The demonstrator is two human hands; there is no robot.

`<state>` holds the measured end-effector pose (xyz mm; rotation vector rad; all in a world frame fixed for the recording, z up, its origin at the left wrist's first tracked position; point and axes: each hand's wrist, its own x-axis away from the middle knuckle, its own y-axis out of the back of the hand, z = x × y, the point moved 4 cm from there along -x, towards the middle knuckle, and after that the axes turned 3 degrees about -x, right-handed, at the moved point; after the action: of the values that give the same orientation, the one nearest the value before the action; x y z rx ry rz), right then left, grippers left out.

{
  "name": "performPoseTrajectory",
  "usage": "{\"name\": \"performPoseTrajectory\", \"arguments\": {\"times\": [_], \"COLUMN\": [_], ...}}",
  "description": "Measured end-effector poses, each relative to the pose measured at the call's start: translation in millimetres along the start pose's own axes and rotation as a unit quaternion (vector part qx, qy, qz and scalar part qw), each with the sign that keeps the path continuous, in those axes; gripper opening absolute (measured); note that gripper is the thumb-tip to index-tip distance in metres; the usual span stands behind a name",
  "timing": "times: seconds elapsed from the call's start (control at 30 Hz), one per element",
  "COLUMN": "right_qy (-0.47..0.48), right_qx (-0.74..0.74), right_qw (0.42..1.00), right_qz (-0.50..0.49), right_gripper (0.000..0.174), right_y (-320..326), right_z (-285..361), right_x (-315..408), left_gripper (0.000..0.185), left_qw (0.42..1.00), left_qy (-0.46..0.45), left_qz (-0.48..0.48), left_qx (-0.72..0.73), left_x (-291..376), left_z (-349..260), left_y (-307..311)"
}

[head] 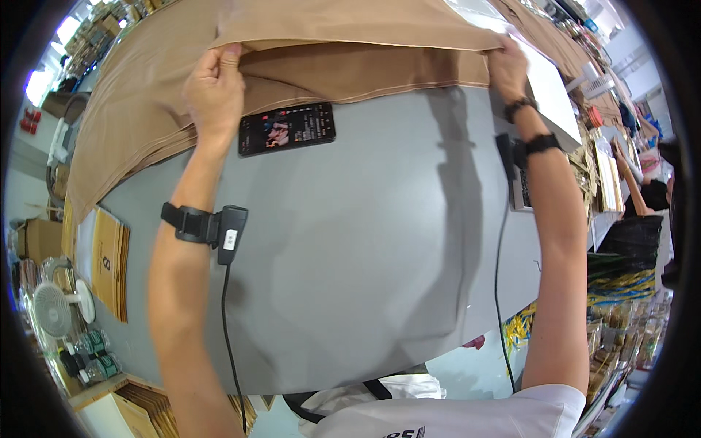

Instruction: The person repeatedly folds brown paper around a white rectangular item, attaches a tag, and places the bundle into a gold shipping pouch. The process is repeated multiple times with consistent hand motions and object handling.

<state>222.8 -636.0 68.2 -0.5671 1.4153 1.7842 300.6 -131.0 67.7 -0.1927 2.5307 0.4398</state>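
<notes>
A wide piece of tan fabric (pixel 339 22) spreads over the far side of the grey table (pixel 339 235). My left hand (pixel 216 93) pinches its hemmed edge between thumb and fingers. At the right end of that same edge, my right hand (pixel 506 68) grips the cloth. The edge is lifted and stretched between both hands, and a lower layer with a stitched hem shows beneath. Just below this layer a smartphone (pixel 287 130) lies face up with its screen lit. Black straps with cabled devices are on both forearms.
A stack of brown paper envelopes (pixel 112 265) lies at the table's left edge, near a small white fan (pixel 53 309) and plastic bottles (pixel 101 367). A white box (pixel 553 98) stands beyond my right wrist. Another person's arm (pixel 630 180) shows at far right.
</notes>
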Motion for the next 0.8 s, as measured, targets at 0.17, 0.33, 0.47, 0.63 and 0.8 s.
{"name": "performPoseTrajectory", "arguments": {"times": [0.17,0.33,0.47,0.63,0.8], "right_qy": [0.064,0.025,-0.014,-0.073,-0.177], "right_qx": [-0.221,-0.289,-0.185,-0.245,-0.211], "right_qw": [0.958,0.934,0.962,0.949,0.949], "right_qz": [-0.17,-0.209,-0.2,-0.187,-0.154], "right_gripper": [0.034,0.031,0.034,0.039,0.048], "right_y": [114.8,220.4,267.8,282.3,291.0], "right_z": [-52.7,-63.3,-31.9,-41.7,-126.3], "right_x": [-11.9,34.1,75.5,103.1,118.3], "left_gripper": [0.034,0.065,0.06,0.042,0.044], "left_qw": [0.985,0.862,0.845,0.838,0.866], "left_qy": [0.13,0.211,0.201,0.271,0.286], "left_qz": [0.073,0.097,-0.043,-0.276,-0.369], "left_qx": [0.089,0.451,0.494,0.384,0.179], "left_x": [22.5,37.2,20.2,-13.4,-16.3], "left_z": [5.8,8.7,44.3,120.6,181.5], "left_y": [-9.1,-10.6,40.8,163.9,316.8]}}
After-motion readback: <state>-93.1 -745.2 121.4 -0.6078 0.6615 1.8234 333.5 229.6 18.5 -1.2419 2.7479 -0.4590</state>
